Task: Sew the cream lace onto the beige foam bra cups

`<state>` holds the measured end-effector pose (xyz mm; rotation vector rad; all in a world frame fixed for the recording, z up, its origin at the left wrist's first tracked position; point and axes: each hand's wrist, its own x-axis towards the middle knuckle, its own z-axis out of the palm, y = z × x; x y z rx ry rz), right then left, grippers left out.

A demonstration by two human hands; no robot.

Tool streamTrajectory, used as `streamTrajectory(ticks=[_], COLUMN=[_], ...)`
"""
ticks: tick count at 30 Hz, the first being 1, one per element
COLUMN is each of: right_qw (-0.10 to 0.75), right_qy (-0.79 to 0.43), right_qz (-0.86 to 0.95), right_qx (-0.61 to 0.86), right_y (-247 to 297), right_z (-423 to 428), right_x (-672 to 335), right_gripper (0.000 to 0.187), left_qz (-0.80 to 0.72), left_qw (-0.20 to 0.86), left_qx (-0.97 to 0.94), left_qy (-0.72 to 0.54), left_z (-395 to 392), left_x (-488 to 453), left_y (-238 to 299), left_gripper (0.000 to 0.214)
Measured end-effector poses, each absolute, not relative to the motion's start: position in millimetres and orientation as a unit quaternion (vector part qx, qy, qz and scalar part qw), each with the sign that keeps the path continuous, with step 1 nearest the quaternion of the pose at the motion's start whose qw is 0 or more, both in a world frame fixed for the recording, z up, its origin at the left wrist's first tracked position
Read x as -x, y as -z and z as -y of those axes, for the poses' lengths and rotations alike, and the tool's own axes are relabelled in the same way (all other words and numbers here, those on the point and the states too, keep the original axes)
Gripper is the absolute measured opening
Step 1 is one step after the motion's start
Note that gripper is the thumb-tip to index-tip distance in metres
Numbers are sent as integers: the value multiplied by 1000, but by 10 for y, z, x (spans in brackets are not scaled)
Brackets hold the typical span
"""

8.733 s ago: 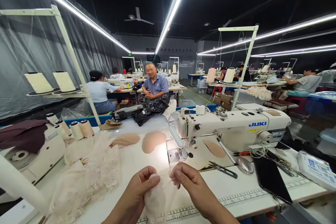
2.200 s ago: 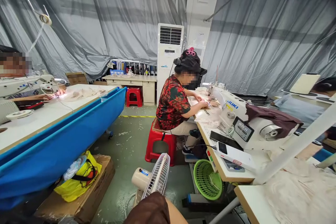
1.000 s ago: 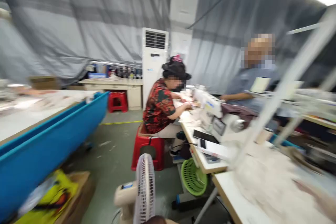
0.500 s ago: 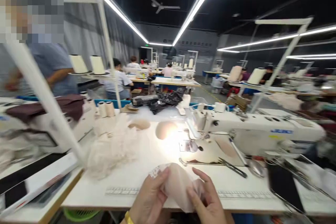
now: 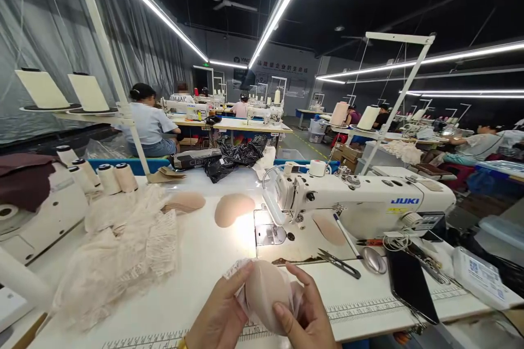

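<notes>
Between my hands, above the table's front edge, is a beige bra cup [image 5: 268,294] wrapped in sheer fabric with a lace edge. My left hand [image 5: 225,305] grips its left side, thumb on top at the lace. My right hand [image 5: 305,311] holds the right side, thumb pressed on the front and index finger raised. Just beyond lies the lit needle plate of a white sewing machine [image 5: 360,196]. One beige pad [image 5: 234,210] rests left of the needle area, with a stack of similar pads [image 5: 184,202] farther left.
Sheer lace fabric [image 5: 123,251] is heaped on the left. Thread snips [image 5: 339,264], a pen [image 5: 347,235], a round metal piece [image 5: 373,260] and a black phone [image 5: 410,285] lie on the right. A printed ruler [image 5: 360,308] runs along the front edge. A black plastic bag [image 5: 235,158] sits behind.
The view has turned right and steadied, and the standing person at left is out of view. My hands still hold the cup, whose rounded face now shows more fully.
</notes>
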<state>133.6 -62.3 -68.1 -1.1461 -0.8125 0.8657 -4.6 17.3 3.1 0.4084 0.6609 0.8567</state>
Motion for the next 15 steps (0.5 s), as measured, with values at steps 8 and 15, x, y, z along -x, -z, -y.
streamTrajectory(ticks=[8,15], right_qw=[681,679], right_qy=[-383,-405], right_qz=[371,362], right_qx=[502,493], right_y=[735,777], right_z=[577,559], right_x=[-1391,-1431], right_gripper=[82,82], left_qz=[-313,-295], left_qw=[834,838], left_qx=[-237,-287], left_qy=[-389,-358], left_z=[-249,-279], left_x=[0,-55], left_y=[26,45], left_gripper=[35,36])
